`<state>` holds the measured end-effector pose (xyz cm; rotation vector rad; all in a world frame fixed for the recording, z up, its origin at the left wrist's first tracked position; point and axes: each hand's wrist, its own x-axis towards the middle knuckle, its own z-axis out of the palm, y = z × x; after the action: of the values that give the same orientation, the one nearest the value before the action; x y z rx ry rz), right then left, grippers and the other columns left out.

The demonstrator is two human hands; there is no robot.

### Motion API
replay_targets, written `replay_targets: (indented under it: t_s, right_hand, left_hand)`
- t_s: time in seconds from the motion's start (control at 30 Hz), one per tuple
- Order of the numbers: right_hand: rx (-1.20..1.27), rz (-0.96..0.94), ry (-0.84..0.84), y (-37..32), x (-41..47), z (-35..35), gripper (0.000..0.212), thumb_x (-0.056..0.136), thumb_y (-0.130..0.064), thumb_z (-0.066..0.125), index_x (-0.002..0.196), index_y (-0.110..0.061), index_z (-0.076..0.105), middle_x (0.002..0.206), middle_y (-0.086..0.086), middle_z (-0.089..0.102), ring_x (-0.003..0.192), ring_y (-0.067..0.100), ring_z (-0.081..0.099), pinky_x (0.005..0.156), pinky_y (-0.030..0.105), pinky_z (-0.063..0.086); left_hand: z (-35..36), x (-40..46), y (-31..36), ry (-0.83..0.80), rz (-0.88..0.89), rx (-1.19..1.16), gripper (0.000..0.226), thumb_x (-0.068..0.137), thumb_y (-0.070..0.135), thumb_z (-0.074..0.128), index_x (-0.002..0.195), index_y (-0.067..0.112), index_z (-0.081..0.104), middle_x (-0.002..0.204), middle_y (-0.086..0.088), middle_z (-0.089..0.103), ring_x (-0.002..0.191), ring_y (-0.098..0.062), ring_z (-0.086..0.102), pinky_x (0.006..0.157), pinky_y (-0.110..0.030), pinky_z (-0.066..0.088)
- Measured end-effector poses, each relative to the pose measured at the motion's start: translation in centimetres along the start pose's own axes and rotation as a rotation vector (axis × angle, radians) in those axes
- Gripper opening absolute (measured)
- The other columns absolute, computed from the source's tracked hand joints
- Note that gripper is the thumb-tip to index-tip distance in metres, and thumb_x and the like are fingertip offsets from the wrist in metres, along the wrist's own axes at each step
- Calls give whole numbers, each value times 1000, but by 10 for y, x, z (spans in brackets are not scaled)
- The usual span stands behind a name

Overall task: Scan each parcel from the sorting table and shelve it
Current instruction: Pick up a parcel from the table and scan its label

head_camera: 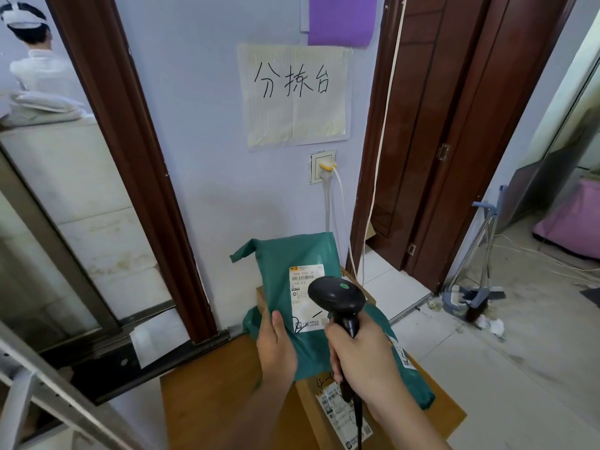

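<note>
left hand (276, 347) grips the green parcel (285, 274) above the wooden tabletop (207, 397), label facing up; right hand (363, 355) clasps the black scanner (337, 300) just over that label (305, 297).

Bench (207, 394) at 6 o'clock, against the wall; held parcel (285, 271) above its far end, upright, label (303, 297) facing the camera; left hand (276, 347) on the parcel's lower left edge, at 9 o'clock of the right hand (363, 355); scanner (336, 298) in the right hand, in front of the label's right part; second bagged parcel (409, 362) lies on the bench behind the right hand, atop a box (337, 414) at 5 o'clock; paper sign (293, 94) on the wall at 12 o'clock; socket (321, 167) below it; door (454, 125) at 2 o'clock; dustpan and broom (470, 297) on the floor at 3 o'clock; another person (35, 60) at 10 o'clock.
</note>
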<state>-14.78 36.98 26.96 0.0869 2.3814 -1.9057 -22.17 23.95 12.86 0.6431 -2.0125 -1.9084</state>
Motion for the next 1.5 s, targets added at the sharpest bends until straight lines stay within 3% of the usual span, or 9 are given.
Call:
replay_targets:
  t_s: [0.1, 0.37, 0.43, 0.57, 0.7, 0.87, 1.0, 1.3, 1.5]
  right_hand:
    - [14, 5, 15, -1, 1, 2, 7, 95, -10, 57, 91, -6, 53, 59, 14, 49, 40, 17, 44, 42, 26, 44]
    - [-17, 29, 30, 1, -1, 4, 9, 94, -10, 56, 92, -2, 54, 57, 14, 51, 38, 16, 46, 41, 26, 45]
    - [-2, 33, 35, 1, -2, 5, 9, 94, -10, 56, 91, -2, 53, 57, 14, 51, 37, 16, 46, 41, 26, 45]
    - [-2, 30, 39, -1, -3, 7, 10, 94, -10, 56, 93, 0, 53, 58, 14, 50, 38, 16, 46, 42, 26, 45]
    - [-21, 25, 41, -1, -4, 9, 10, 94, -12, 56, 94, -2, 54, 56, 14, 52, 38, 18, 48, 43, 28, 47]
    - [-36, 27, 32, -2, -6, 15, 9, 94, -12, 56, 91, -3, 54, 55, 13, 52, 40, 18, 48, 43, 27, 46]
    - [-61, 51, 22, -2, -5, 19, 13, 93, -15, 56, 85, -5, 55, 53, 11, 55, 42, 19, 51, 45, 28, 47]
    - [-51, 73, 64, -4, -4, 28, 11, 93, -12, 56, 89, -2, 54, 55, 13, 52, 39, 18, 49, 41, 25, 45]
    - [-99, 61, 83, -8, -8, 27, 13, 94, -13, 57, 84, -6, 52, 52, 10, 51, 39, 19, 49, 46, 29, 48]
  left_hand:
    - [-2, -6, -2, -22, 60, 12, 38, 112, 34, 33, 142, 25, 53, 117, 6, 67, 112, -15, 65, 81, -17, 46]
    - [-5, -7, -13, -9, 84, 26, 47, 110, 40, 33, 150, 20, 50, 125, -3, 69, 116, -21, 65, 96, -36, 55]
    - [-6, -7, -12, -18, 75, 23, 49, 109, 42, 33, 150, 21, 49, 127, -1, 68, 118, -20, 64, 103, -46, 53]
    - [-9, -6, -12, -14, 82, 39, 49, 110, 43, 32, 148, 20, 51, 132, -1, 66, 124, -20, 61, 109, -48, 48]
    - [-10, -5, -10, -19, 79, 28, 47, 110, 41, 32, 145, 19, 54, 129, -1, 67, 121, -19, 62, 107, -45, 50]
    - [-14, -7, -11, -34, 134, 19, 62, 101, 57, 29, 145, 22, 54, 127, 2, 68, 119, -17, 64, 106, -47, 51]
    - [-15, -7, -14, -36, 157, 18, 65, 100, 60, 28, 145, 21, 54, 127, 1, 68, 120, -18, 63, 106, -48, 51]
    - [-17, -7, -11, -35, 161, -21, 57, 103, 51, 31, 139, 17, 59, 119, 2, 70, 113, -16, 66, 102, -45, 54]
    - [-19, -1, -14, -63, 120, -47, 50, 103, 53, 32, 131, 26, 62, 112, 3, 72, 107, -15, 68, 96, -46, 57]
